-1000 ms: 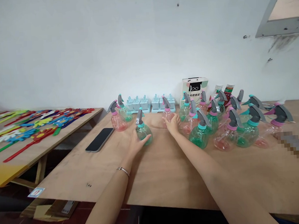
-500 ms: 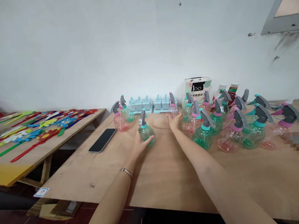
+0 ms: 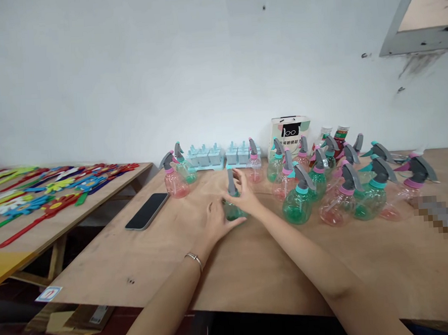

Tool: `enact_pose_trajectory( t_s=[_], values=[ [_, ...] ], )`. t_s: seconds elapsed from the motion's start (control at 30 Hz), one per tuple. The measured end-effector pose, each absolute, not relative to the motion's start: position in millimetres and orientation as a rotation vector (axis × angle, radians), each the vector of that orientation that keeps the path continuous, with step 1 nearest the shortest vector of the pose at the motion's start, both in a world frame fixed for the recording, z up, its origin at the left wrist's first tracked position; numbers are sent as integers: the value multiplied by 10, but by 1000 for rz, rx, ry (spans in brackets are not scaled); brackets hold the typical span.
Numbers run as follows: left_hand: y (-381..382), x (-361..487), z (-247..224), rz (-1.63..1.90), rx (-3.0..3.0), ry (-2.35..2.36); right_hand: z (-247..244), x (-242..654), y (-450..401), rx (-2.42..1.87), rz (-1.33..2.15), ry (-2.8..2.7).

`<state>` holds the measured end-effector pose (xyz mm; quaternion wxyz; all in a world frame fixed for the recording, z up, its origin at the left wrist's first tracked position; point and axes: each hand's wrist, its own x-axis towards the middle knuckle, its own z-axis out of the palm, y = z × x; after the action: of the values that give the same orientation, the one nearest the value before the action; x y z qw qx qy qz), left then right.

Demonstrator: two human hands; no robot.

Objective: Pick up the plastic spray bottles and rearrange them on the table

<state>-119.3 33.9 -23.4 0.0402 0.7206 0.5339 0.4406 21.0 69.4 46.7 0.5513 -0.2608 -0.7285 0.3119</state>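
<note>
A green spray bottle with a grey trigger head stands upright on the wooden table in front of me. My left hand is wrapped around the left side of its round body. Fingers curved about the neck and trigger head, my right hand grips the same bottle from the right. Part of the bottle is hidden behind both hands. Just behind it stands a pink spray bottle, untouched. Another pink spray bottle and a green one are together at the back left.
Several pink and green spray bottles crowd the right side. Pale blue popsicle molds and a paper bag line the wall. A phone lies at left. The neighbouring table holds colourful flower- and hand-shaped pieces.
My right hand has let go of the pink spray bottle at the back and come to the green one's top. My left hand has shifted slightly right with the green bottle.
</note>
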Motion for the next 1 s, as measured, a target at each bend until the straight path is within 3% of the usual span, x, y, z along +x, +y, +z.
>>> enact_pose_trajectory(
  t_s=[0.27,0.43,0.63,0.8,1.0],
  values=[
    [385,-1355,-231,1631,2313,1414,590,447,697,-850,890,-1662],
    [727,-1931,58,2126,1568,1953,680,511,631,-811,999,-1611],
    [1253,-2564,392,1701,1247,2351,858,596,586,-630,1334,-1495],
    [1362,-2526,339,1522,1251,2400,1038,643,507,-625,1300,-1507],
    [977,-2077,89,1479,1550,2295,1123,658,438,-586,1218,-1554]
  ],
)
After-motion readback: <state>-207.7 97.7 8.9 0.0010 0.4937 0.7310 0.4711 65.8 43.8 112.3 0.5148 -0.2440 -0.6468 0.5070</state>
